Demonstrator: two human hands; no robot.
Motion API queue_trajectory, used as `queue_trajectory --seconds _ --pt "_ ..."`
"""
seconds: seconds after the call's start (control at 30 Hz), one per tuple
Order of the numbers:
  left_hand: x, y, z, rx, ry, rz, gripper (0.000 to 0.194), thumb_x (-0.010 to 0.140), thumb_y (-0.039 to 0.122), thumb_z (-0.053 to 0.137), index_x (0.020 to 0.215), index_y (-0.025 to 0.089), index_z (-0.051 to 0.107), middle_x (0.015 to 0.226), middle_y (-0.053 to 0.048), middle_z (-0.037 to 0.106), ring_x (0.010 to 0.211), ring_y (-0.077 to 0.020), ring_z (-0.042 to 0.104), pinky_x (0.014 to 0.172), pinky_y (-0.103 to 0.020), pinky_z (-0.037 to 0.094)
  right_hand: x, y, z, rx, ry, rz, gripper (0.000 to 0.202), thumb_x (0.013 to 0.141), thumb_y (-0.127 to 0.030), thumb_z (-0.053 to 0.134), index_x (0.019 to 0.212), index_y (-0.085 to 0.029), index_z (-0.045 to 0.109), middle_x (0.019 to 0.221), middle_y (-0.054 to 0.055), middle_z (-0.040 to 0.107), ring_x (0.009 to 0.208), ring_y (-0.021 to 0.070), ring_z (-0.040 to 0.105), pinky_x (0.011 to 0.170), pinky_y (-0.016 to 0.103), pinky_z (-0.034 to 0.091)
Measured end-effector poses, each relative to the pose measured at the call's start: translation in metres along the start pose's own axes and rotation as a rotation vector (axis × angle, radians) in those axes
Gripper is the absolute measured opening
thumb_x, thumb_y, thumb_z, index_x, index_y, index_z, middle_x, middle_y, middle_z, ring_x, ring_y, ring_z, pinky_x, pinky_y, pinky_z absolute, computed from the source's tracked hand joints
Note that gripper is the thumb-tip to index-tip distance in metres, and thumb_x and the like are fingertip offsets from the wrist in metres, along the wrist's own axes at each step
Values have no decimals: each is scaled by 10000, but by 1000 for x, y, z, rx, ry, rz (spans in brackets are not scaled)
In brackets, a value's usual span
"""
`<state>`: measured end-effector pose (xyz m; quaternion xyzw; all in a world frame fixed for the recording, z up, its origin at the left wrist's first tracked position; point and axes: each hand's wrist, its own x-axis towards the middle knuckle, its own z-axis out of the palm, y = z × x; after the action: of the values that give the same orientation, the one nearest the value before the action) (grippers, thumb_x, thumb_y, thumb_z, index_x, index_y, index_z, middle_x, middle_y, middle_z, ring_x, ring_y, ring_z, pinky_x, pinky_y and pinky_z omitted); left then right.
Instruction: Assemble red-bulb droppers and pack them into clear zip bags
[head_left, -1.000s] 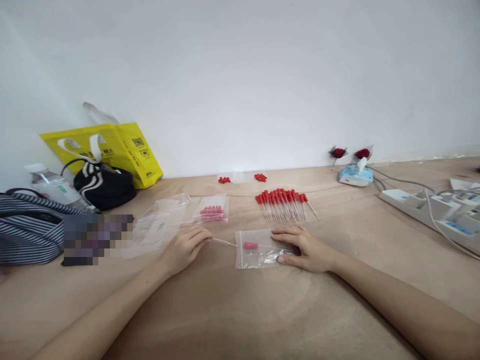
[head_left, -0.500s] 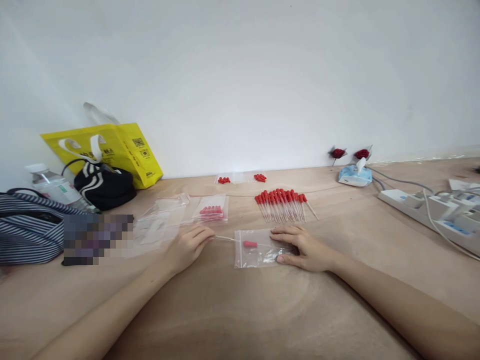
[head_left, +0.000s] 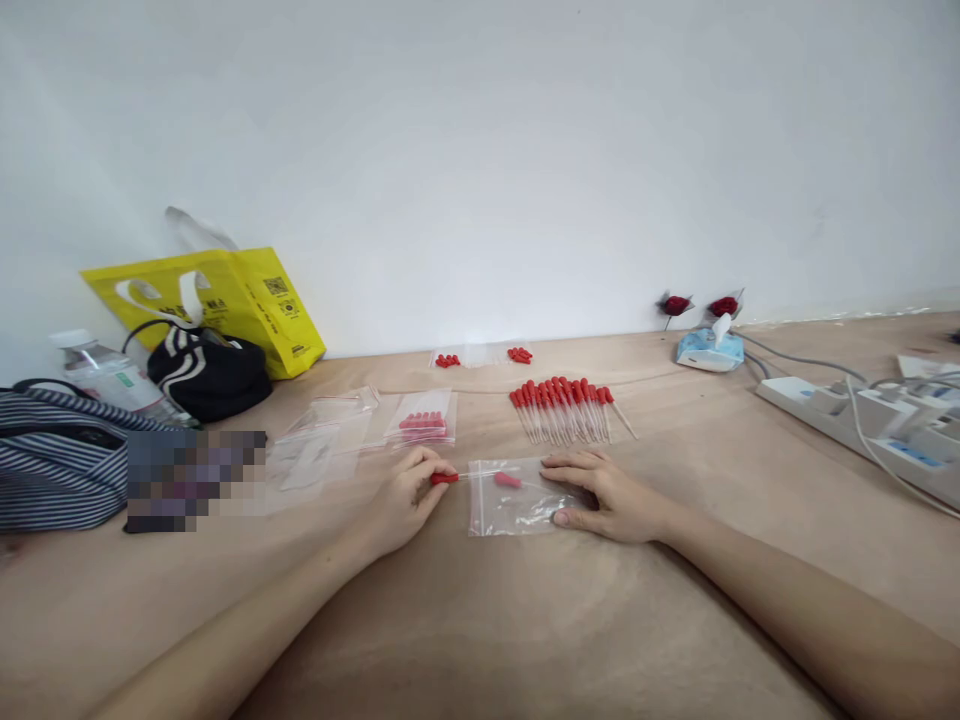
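My left hand [head_left: 411, 500] pinches a glass dropper [head_left: 445, 479] by its red rubber bulb. The dropper's thin tube points right and reaches into the mouth of a clear zip bag [head_left: 491, 515]. Inside that bag lies another dropper with a red bulb [head_left: 507, 480], its tube running right under the fingers. My right hand [head_left: 604, 497] holds the bag's right end against the table, fingers along the top and thumb below. Beyond the right hand, several red-bulbed droppers [head_left: 566, 410] lie side by side in a row.
Left of the row are filled zip bags [head_left: 424, 425] and flat clear bags [head_left: 315, 450]. Two bags with red bulbs [head_left: 520, 355] rest by the wall. A yellow bag [head_left: 277, 310], bottle [head_left: 112, 375] and striped bag [head_left: 60, 460] stand left; tissues [head_left: 709, 350] and a power strip [head_left: 847, 420] right.
My left hand has moved slightly right and now grips the dropper's red bulb, with more of its tube in the bag. The bulb inside has shifted a little. My right hand stays put.
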<state>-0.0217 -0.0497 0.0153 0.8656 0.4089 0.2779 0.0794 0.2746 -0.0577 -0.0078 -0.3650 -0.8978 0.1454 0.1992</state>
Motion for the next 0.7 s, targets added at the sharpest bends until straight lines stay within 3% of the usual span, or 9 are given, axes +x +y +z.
queue_trajectory --seconds 0.13,0.37,0.53,0.7 --pt "2 -5 0 -37 -80 -5 196 815 135 427 864 190 608 829 -36 584 773 -152 557 711 -281 452 0 1 1 -1 5 -6 568 785 -536 479 1220 -171 482 1251 119 480 1168 251 404 958 438 307" --pt "2 -5 -3 -43 -38 15 214 834 157 413 843 200 623 836 -39 580 781 -156 548 717 -279 433 0 1 1 0 24 -20 556 783 -528 489 1210 -172 493 1246 123 482 1163 248 410 955 430 315" --pt "-1 3 2 -151 -75 -64 153 795 193 491 858 206 629 813 -30 576 725 -144 553 651 -259 455 0 2 2 -5 34 -31 552 782 -528 490 1206 -173 495 1243 123 483 1161 243 413 953 427 320" --pt "1 12 14 -391 1 -194 88 754 192 518 788 178 598 808 -29 555 772 -147 567 698 -275 499 0 2 2 -5 40 -33 545 780 -527 493 1201 -181 501 1242 121 486 1161 247 414 952 430 319"
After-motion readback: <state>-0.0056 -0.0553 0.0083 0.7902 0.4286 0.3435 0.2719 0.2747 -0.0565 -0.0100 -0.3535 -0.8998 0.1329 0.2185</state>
